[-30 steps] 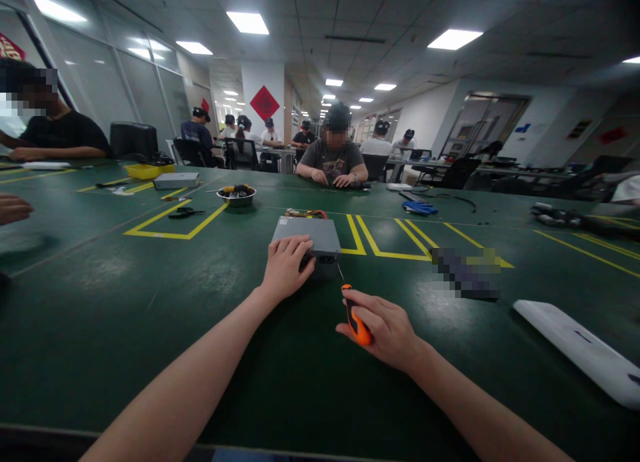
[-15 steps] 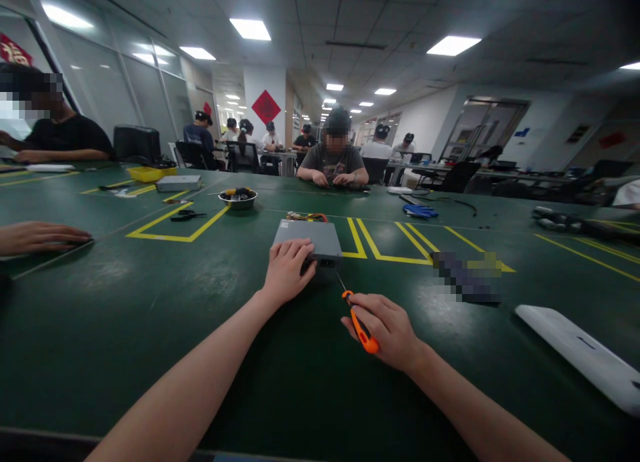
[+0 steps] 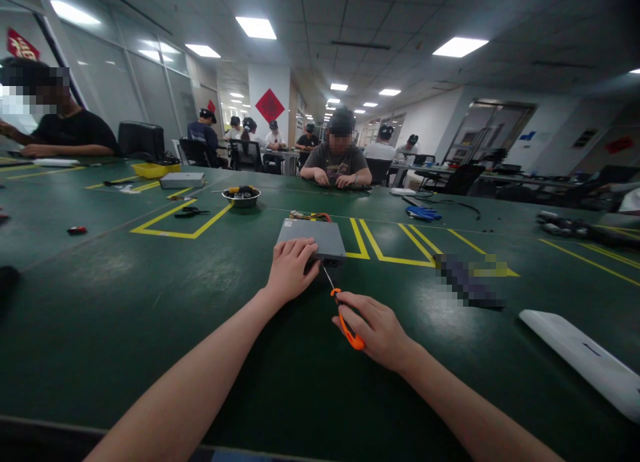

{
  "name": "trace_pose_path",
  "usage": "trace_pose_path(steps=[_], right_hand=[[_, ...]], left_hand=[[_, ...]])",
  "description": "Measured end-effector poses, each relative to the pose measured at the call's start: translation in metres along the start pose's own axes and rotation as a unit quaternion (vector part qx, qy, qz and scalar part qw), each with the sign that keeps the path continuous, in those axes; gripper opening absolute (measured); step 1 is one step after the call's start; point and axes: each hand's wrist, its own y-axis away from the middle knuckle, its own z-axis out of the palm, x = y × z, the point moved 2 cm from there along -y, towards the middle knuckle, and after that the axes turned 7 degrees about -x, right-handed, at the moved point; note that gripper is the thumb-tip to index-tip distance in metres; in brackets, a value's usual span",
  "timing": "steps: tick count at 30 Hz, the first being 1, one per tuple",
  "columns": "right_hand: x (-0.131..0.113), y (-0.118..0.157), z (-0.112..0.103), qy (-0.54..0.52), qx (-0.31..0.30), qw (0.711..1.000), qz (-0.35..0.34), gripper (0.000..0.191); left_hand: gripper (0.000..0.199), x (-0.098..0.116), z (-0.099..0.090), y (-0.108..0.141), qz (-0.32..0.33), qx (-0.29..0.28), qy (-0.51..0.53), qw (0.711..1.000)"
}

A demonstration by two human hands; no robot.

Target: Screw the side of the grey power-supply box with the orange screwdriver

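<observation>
A grey metal computer power supply (image 3: 325, 237) lies flat on the green table, its coloured wires coming out at the far side. My left hand (image 3: 294, 269) grips its near left corner, fingers over the top and thumb against the front. A screwdriver (image 3: 353, 335) with an orange and black handle is held in my right hand (image 3: 375, 330). Its thin shaft points up and left, and the tip is at the power supply's front side, close to my left thumb. Whether the tip touches a screw is too small to tell.
A metal bowl (image 3: 241, 196) of tools stands beyond on the left, near black pliers (image 3: 190, 212). Blue gloves (image 3: 423, 213), a dark blurred object (image 3: 467, 285) and a white casing (image 3: 580, 355) lie to the right. Across the table sits a person (image 3: 337, 157).
My right hand has moved the screwdriver left, bringing its tip to the power supply's front. My left hand stays on the supply. Another person's hand at the left has gone from view.
</observation>
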Motion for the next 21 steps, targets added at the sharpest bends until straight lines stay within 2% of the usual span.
trace_pose_path(steps=[5,10,14,18,21], right_hand=[[0.000,0.002,0.003,0.011,-0.025,1.000,-0.005,0.012],[-0.006,0.004,0.006,0.011,-0.068,0.997,-0.026,0.023],[-0.011,-0.002,0.004,-0.025,-0.095,0.995,-0.032,0.025],[-0.013,-0.006,0.000,-0.033,-0.088,0.995,-0.022,0.039],[-0.014,-0.007,-0.002,-0.020,-0.077,0.997,-0.013,0.041]], left_hand=[[0.025,0.000,-0.001,0.000,0.001,0.000,-0.003,1.000],[0.024,0.000,0.000,0.000,0.000,0.007,-0.006,1.000],[0.029,0.000,-0.001,0.001,0.012,0.012,-0.004,1.000],[0.032,0.000,-0.002,0.001,0.027,0.011,-0.002,1.000],[0.030,0.001,-0.003,0.001,0.020,0.010,-0.003,1.000]])
